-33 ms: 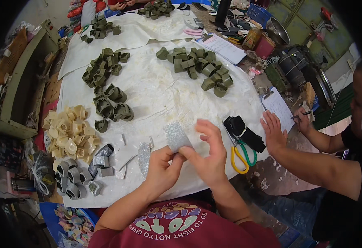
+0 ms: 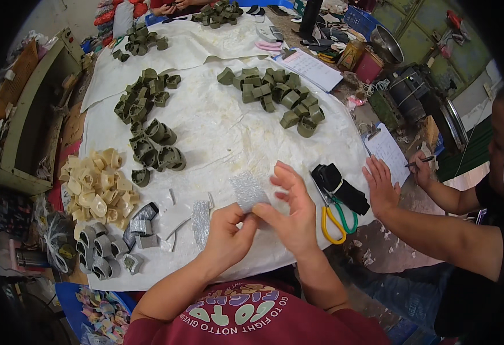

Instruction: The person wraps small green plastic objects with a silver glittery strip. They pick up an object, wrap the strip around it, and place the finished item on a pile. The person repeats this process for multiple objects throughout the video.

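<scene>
While L hand (image 2: 229, 233) holds silver pc (image 2: 249, 191) (glittery), R hand (image 2: 291, 218) touches it.

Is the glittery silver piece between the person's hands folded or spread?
Spread where visible: the glittery silver piece shows a broad face above the left hand and beside the right hand; its lower end is hidden.
</scene>
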A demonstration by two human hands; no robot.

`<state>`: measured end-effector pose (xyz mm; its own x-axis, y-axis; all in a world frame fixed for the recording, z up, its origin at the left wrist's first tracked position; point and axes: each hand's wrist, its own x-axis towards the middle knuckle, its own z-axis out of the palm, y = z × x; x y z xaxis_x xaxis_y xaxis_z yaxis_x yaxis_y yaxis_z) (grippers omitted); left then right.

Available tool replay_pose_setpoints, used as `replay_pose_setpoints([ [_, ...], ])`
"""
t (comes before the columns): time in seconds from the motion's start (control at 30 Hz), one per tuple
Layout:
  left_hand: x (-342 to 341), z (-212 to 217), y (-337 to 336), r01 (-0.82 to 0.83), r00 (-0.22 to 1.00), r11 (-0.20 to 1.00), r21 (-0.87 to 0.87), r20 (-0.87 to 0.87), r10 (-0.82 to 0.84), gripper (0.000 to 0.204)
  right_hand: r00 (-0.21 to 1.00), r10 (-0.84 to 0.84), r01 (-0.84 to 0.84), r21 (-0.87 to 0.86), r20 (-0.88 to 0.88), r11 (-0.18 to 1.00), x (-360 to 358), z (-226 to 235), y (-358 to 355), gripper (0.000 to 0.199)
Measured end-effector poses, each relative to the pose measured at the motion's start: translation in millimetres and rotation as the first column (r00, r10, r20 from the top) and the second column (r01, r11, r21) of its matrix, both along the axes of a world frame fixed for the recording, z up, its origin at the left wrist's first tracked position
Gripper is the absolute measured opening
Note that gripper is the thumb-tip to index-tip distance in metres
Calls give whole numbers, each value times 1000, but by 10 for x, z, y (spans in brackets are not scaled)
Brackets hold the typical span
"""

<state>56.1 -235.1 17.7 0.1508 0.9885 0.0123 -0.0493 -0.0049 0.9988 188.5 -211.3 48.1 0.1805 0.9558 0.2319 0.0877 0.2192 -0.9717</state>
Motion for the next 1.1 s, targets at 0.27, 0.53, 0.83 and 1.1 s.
replay_pose_setpoints([
  [0.27,194,-18,1379,172,876,921,349,-483,20,23,851,22,-75,-80,-525,994,665,-114,187,3],
  [0.53,736,-405,2367,70,696,784,617,-593,405,29,922,46,-65,-38,-386,997,865,-125,8,16],
  [0.83,-449,116,1201,-242,964,943,228,-54,260,27,934,8,-22,-34,-356,999,932,-112,-84,15],
  [1.1,-2265,389,571,-509,690,826,242,-458,560,23,954,47,-58,-29,-295,998,704,35,-171,6],
])
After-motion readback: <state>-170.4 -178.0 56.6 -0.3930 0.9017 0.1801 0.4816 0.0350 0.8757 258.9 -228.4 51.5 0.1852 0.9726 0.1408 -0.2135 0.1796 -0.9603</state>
